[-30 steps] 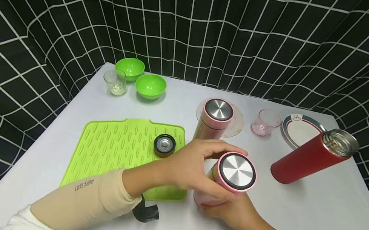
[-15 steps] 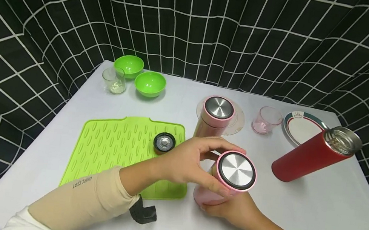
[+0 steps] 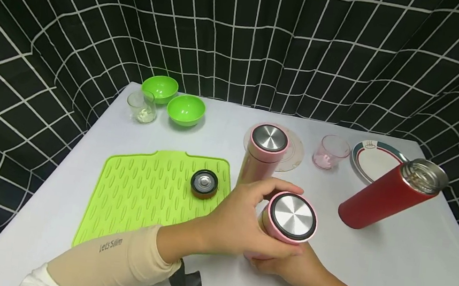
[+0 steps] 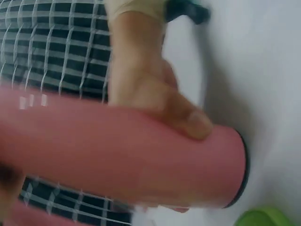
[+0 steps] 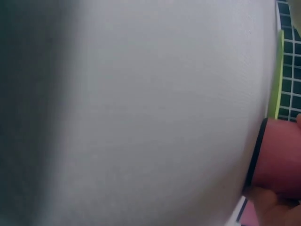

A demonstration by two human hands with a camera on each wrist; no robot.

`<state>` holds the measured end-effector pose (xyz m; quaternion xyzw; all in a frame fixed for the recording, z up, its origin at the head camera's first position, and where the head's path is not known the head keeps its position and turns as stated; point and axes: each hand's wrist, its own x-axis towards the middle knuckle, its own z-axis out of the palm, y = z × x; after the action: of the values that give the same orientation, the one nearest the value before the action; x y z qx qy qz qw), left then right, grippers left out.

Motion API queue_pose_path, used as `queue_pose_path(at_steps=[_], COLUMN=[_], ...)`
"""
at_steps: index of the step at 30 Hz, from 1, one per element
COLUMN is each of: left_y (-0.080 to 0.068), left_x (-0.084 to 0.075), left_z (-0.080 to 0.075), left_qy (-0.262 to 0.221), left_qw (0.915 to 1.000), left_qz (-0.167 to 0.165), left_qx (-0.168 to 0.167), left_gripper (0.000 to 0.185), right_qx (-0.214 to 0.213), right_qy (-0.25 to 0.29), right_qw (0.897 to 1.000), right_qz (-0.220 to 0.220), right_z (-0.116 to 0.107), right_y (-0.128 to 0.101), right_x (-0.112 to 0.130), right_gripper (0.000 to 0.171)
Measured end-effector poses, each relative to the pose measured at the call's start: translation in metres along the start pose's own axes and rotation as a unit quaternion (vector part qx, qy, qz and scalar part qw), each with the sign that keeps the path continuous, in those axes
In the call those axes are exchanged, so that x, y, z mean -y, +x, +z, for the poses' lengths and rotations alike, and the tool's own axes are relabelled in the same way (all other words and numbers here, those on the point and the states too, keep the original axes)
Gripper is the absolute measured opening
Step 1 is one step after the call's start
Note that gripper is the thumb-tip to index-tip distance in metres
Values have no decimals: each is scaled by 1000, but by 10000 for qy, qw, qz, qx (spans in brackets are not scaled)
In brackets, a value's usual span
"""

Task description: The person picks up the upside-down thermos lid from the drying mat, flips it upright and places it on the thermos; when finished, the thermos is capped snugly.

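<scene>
1. Covering the table (image 3: 411, 267) is a white top; a black curtain (image 3: 241, 36) with a white grid hangs behind its far edge and sides.
2. Near the front edge, the left hand (image 3: 237, 219) grasps the pink flask (image 3: 289, 218) near its cap, while the right hand (image 3: 296, 268) grasps its base.
3. A green mat (image 3: 143, 190) lies toward the left edge.

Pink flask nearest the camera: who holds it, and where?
Both hands hold the pink flask: the left hand round its upper body below the cap, the right hand at its lower end.
</scene>
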<state>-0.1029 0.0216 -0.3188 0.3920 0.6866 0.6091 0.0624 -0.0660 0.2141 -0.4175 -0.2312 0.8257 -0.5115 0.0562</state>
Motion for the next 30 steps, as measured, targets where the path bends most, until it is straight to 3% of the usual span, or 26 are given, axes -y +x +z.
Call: queue_pose_path(at_steps=[3,5,8,11,14,16,19,25,27,30], left_y=[4,7,4,-4,-11,-13,-12,-6,-5,-6], left_x=[9,13,10,2,-2,-1,3,12,11,6], left_z=[-7,-10,-9,-3,6,8,4,-6,-7,-4], left_qy=[-1242,-1574,-1279,-241,467,548,42,-1061,-1038,-656], left_qw=[9907,9840,9893,9995,9959,9935,9956,9942,9944,9978], left_qz=[-108,-150,-64,214,368,439,367,168,173,39], left_qx=[543,822,697,29,-678,-899,-857,-99,23,-58], left_gripper=[76,78,81,85,84,80,74,74,75,80], right_qx=[-19,39,133,248,219,201,238,289,293,367], right_qy=[11,41,213,419,575,633,484,80,86,308], right_qw=[9998,9999,9995,9973,9969,9972,9982,9995,9995,9986], right_qz=[197,131,-173,-557,-495,-338,-243,73,81,-229], right_z=[0,-1,-1,0,2,4,4,-2,-4,-5], right_y=[1,3,4,4,2,1,4,4,4,5], right_x=[0,-1,-3,-6,-7,-5,3,1,0,-2], right_gripper=[56,55,54,48,46,48,49,51,50,48])
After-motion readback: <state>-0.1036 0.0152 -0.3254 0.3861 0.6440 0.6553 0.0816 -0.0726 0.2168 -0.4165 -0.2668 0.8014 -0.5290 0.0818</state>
